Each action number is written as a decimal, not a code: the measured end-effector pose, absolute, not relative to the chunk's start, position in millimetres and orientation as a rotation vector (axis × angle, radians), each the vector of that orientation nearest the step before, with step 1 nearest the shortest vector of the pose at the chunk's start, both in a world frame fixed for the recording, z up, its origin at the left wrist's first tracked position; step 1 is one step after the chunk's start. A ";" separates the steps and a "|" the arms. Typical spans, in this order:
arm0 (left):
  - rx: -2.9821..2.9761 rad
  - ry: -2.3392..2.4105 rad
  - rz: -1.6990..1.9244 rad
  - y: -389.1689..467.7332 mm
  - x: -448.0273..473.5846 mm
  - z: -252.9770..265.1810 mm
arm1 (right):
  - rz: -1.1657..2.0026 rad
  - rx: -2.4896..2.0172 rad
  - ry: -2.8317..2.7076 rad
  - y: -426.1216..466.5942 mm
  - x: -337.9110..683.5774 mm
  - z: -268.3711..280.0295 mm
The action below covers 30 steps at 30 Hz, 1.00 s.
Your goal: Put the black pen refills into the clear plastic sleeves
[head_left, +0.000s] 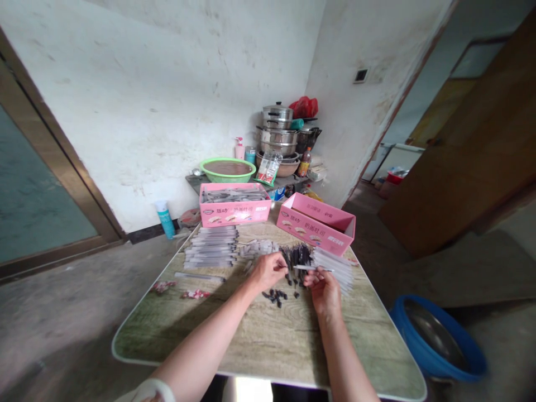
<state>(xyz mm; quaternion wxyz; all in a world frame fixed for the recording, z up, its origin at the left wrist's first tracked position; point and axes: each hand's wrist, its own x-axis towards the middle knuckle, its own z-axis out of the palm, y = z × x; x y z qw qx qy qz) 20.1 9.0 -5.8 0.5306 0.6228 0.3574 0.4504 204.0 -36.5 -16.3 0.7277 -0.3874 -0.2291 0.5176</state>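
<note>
My right hand (325, 290) pinches a translucent white pen barrel (305, 268), held level with one end toward my left hand. My left hand (269, 270) is closed in a pinch near that end; whatever is between its fingertips is too small to make out. Behind the hands lies a bunch of dark, thin pen parts (299, 254). More translucent pen barrels (339, 271) are heaped to the right. Small black pieces (275, 297) lie scattered between my wrists. Rows of pens with dark ends (213, 245) are at left, one pen (200, 276) apart.
A pink box (237, 213) full of pens stands at the table's back, beside another pink box (318, 226). Small pale pieces (259, 247) lie mid-table. Behind are a green basin (228, 177) and stacked pots (277, 134). A blue tub (439, 340) stands right of the table (276, 346).
</note>
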 end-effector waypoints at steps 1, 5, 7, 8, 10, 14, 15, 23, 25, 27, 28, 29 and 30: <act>1.392 0.826 1.068 10.5 18.4 -6.2 | 1.143 -0.849 -0.510 -36.4 204.1 -16.7; 1.339 0.710 1.060 15.4 9.7 -6.0 | 1.132 -0.844 -0.532 -36.7 202.5 -15.7; 1.379 0.675 1.054 15.9 6.7 -5.0 | 1.121 -0.847 -0.540 -37.3 201.0 -14.3; 1.393 0.668 1.043 15.8 6.0 -4.7 | 1.116 -0.847 -0.544 -37.6 200.2 -13.6; 1.394 0.665 1.018 15.5 6.0 -4.7 | 1.110 -0.847 -0.553 -38.3 198.4 -12.3; 1.326 0.647 0.997 15.1 8.7 -7.0 | 1.106 -0.852 -0.560 -39.5 195.0 -9.8; 1.312 0.646 0.998 14.9 9.3 -7.2 | 1.104 -0.854 -0.559 -39.7 194.4 -9.2; 1.304 0.636 0.980 11.4 11.0 -4.4 | 1.093 -0.865 -0.574 -40.5 191.5 -5.5; 1.311 0.634 0.979 11.6 11.3 -5.5 | 1.093 -0.871 -0.583 -40.8 190.1 -4.4; 1.311 0.634 0.980 12.0 11.6 -7.1 | 1.088 -0.878 -0.589 -41.1 188.3 -3.0; 1.309 0.633 0.980 12.2 11.8 -7.9 | 1.084 -0.882 -0.593 -41.3 187.4 -2.3; 1.307 0.632 0.980 12.3 12.0 -8.7 | 1.080 -0.885 -0.597 -41.3 186.6 -1.9; 1.304 0.632 0.981 12.5 12.2 -9.4 | 1.078 -0.888 -0.602 -41.3 186.0 -1.6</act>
